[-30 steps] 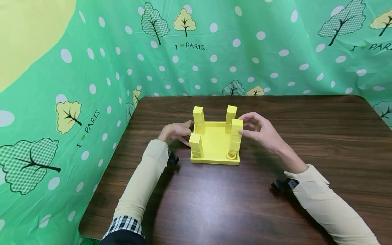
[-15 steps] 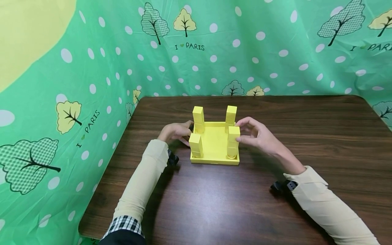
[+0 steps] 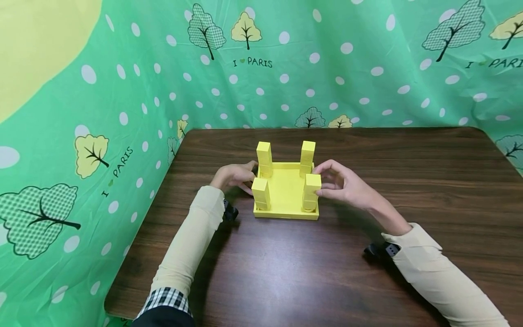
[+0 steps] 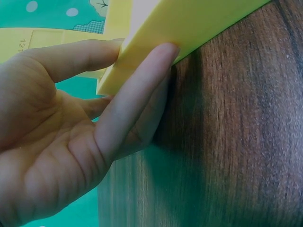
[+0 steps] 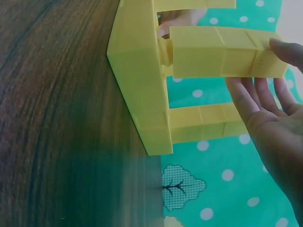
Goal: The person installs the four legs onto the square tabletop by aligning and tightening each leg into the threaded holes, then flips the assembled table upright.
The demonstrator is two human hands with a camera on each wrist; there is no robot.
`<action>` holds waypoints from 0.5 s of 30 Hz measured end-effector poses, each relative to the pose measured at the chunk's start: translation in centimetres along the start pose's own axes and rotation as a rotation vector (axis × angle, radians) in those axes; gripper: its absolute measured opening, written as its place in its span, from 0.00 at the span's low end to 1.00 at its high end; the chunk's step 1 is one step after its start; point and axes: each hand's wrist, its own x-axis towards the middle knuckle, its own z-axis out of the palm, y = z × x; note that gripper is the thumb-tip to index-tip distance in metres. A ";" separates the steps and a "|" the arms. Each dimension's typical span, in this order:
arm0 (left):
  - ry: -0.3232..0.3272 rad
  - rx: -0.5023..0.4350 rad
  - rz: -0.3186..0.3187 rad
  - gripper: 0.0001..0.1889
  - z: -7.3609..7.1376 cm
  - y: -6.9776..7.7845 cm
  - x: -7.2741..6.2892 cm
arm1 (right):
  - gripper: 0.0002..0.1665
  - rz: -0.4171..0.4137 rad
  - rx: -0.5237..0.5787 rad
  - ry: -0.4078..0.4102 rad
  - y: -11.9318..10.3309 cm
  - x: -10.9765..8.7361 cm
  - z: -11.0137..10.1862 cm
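Observation:
A shallow yellow tray (image 3: 286, 215) stands on the table with a square yellow post at each corner. With thumb and fingers, my right hand (image 3: 343, 184) pinches the near right post (image 3: 311, 193) close to its top. In the right wrist view, a narrow round neck (image 5: 165, 51) shows between this post (image 5: 199, 52) and the tray (image 5: 137, 80); whether it is fully seated cannot be made out. My left hand (image 3: 234, 175) holds the left side of the tray, its digits against the wall (image 4: 142, 47) in the left wrist view. The near left post (image 3: 261, 194) stands upright.
Two more posts rise at the far left (image 3: 264, 159) and far right (image 3: 308, 158) corners. Dark wood-grained table (image 3: 269, 272) surrounds the tray. A green patterned cloth (image 3: 282, 72) hangs behind and to the left.
My right hand has lowered the near right post and brought it slightly left, over the round fitting at the tray's corner. The left hand and tray have stayed almost still.

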 end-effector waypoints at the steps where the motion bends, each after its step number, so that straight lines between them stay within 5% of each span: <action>1: 0.001 0.001 0.000 0.46 0.0 0.0 0.0 | 0.24 -0.002 -0.008 -0.004 0.0 0.0 0.0; 15: -0.001 -0.004 0.002 0.46 0.0 -0.1 0.0 | 0.22 0.034 -0.238 -0.040 -0.3 0.4 0.2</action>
